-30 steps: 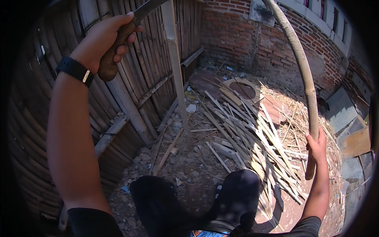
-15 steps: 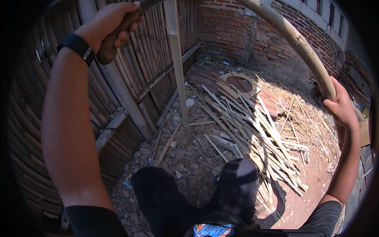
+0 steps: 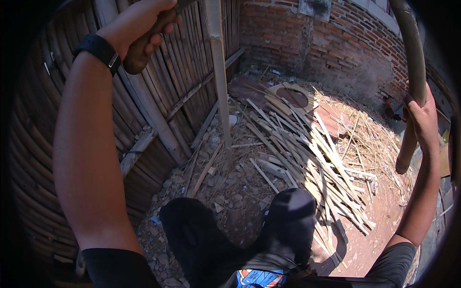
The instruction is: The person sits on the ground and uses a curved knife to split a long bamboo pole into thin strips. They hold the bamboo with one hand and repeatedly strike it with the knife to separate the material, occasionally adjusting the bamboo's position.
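Observation:
At the upper left, my left hand (image 3: 144, 26) is closed round the dark wooden handle (image 3: 137, 61) of a machete. A short part of its dark blade (image 3: 185, 4) shows at the top edge; the rest is out of view. Just right of it a split bamboo pole (image 3: 220, 81) stands upright on the ground, its top cut off by the picture. My right hand (image 3: 423, 117) grips a round wooden stick (image 3: 413, 45) at the far right. The stick's lower end pokes out below my fist, and its upper end is out of view.
A bamboo-slat fence (image 3: 173, 62) runs along the left, a brick wall (image 3: 273, 38) along the back. Several split bamboo strips (image 3: 307, 158) lie piled on the ground, beside a board with a round hole (image 3: 309, 91). My knees (image 3: 288, 216) are below, amid rubble.
The stick in my right hand has swung to the right and now stands nearly upright, its lower end showing below the fist. My left hand with the machete has shifted only slightly.

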{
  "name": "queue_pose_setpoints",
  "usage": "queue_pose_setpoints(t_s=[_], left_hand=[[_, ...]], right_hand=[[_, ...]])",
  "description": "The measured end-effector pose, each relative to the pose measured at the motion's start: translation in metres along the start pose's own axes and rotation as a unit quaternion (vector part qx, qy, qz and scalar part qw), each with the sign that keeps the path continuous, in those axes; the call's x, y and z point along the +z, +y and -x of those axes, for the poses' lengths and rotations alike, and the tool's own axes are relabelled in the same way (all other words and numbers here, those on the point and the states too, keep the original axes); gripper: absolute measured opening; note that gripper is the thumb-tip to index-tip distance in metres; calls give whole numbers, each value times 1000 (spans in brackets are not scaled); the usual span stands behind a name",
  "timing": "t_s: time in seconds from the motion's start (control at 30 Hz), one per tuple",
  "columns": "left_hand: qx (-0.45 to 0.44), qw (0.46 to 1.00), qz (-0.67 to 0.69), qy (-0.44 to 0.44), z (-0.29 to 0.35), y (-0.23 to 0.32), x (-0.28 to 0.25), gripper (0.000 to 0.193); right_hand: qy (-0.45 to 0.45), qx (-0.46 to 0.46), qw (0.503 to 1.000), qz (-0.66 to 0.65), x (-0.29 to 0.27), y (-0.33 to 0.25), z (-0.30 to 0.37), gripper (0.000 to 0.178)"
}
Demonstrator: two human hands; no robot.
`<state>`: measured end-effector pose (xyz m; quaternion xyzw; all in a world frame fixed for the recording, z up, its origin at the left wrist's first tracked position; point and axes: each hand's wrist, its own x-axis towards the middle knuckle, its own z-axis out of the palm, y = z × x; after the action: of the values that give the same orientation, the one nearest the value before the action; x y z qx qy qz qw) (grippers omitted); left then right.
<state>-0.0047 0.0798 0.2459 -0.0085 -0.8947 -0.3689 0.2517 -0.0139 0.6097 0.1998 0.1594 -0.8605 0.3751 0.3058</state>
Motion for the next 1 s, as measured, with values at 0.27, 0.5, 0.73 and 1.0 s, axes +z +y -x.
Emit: queue_pose_setpoints(t_s=[0.27, 0.5, 0.73, 1.0], left_hand=[[-50, 997, -14, -52, 0, -12, -1, 49], [-48, 998, 16, -37, 9, -16, 2, 49], [-40, 998, 17, -41, 5, -27, 3, 53], [-53, 997, -13, -54, 10, -45, 17, 53]], right_hand=[[-208, 88, 972, 69, 33, -20, 16, 51], [-184, 82, 979, -13, 27, 3, 12, 56], [-36, -7, 999, -36, 28, 14, 3, 55], [-266, 112, 958, 8, 86, -1, 31, 58]])
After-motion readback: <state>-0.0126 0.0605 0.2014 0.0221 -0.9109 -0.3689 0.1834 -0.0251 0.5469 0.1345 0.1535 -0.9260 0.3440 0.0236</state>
